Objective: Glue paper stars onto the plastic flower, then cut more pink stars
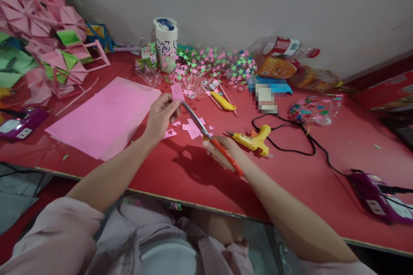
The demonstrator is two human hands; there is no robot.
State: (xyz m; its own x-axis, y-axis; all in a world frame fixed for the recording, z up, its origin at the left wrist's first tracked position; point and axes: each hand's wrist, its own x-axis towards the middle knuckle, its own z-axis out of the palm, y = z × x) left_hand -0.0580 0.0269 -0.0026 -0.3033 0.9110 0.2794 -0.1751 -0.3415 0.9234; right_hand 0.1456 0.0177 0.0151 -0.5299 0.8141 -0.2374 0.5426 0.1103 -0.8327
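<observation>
Between the fingertips of my left hand point(162, 114) is a small pink paper piece point(177, 92), held upright above the table. My right hand point(222, 152) grips a pair of scissors point(206, 131) with orange handles, and its blades point up and left to the lower edge of that paper. Whether the blades touch the paper is hard to tell. Beneath the scissors lie pink paper scraps point(192, 128), one with a star-shaped hole, and a few small pink stars. Large pink paper sheets point(105, 116) lie to the left of my left hand.
A yellow glue gun point(253, 139) with a black cord lies right of my right hand. Behind are a clear container of paper stars point(213, 68), a white tumbler point(166, 45) and plastic bottles point(284, 49). Pink and green paper crafts point(41, 21) pile up left; a purple power strip point(380, 195) sits right.
</observation>
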